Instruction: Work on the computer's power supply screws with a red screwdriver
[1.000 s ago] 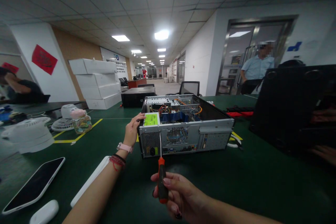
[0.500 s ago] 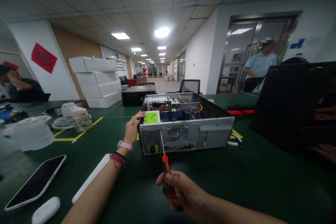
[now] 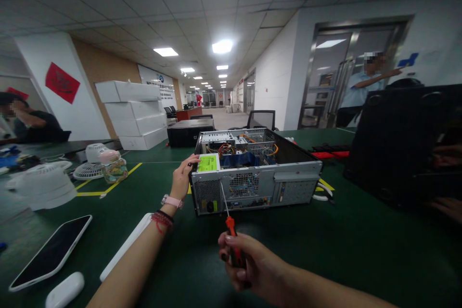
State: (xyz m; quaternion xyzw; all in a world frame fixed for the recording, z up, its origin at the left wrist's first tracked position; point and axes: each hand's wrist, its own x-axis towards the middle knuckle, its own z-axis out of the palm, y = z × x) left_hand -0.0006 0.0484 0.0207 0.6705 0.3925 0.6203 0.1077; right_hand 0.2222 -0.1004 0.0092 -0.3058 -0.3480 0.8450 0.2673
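Ceiling lights (image 3: 222, 46) run down a long office behind a green table (image 3: 317, 245), on which an open computer case (image 3: 265, 173) lies at the centre, rear panel towards the wearer. Around it sit a black box (image 3: 189, 132) and a stack of white boxes (image 3: 132, 113) behind, and a pink-lidded jar (image 3: 113, 168) on the left. Nearer are a phone (image 3: 52, 252) and a small white rounded case (image 3: 65, 289); the left forearm partly covers a long white object (image 3: 126, 245). On the right, a large black panel (image 3: 393, 149) blocks the view of whatever is behind it, with another person's hand (image 3: 449, 209) dim at its side.

The left hand (image 3: 182, 178) lays its fingers over the case's corner, by the green label (image 3: 208, 163); whether it grips cannot be told. The right hand (image 3: 249, 260) is closed round a screwdriver (image 3: 230, 224), its tip at the rear panel, right of the left-hand grille.

Compared with one second ago, the handle has swung rightward, so the shaft slants more, while the tip and computer case have hardly shifted. By the door, a person in light blue (image 3: 364, 89) now stretches out an arm.
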